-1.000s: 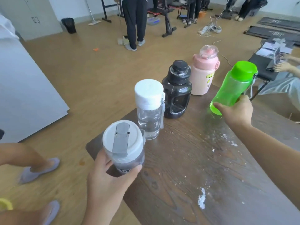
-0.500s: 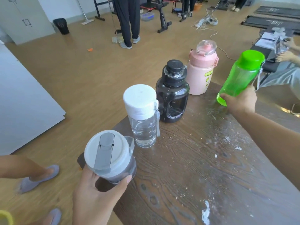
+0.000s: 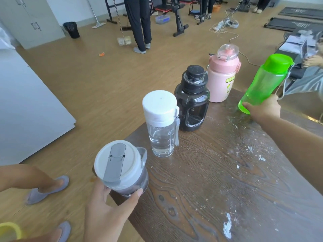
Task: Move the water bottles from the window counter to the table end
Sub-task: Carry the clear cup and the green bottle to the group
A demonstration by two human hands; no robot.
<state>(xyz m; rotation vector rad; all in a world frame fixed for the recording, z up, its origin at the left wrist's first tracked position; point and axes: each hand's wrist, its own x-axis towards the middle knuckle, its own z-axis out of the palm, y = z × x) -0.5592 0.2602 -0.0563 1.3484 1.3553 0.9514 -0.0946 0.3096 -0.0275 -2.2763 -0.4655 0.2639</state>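
My left hand (image 3: 106, 208) grips a short grey bottle with a white flip lid (image 3: 120, 167), held at the near corner of the dark wooden table (image 3: 218, 180). My right hand (image 3: 262, 109) holds a tilted green bottle (image 3: 264, 82) by its base at the far right of the table end. Between them three bottles stand in a row along the edge: a clear bottle with a white cap (image 3: 161, 123), a black jug (image 3: 193, 100) and a pink bottle (image 3: 222, 74).
White flecks and smears mark the tabletop. A person's legs in grey slippers (image 3: 47, 189) are on the floor at the left. A white panel (image 3: 26, 105) leans at the left. Another person (image 3: 139, 23) stands far back; cables and equipment lie beyond.
Both hands have kept their bottles. The grey bottle has shifted slightly left toward the table corner, and the green bottle has moved farther right and away.
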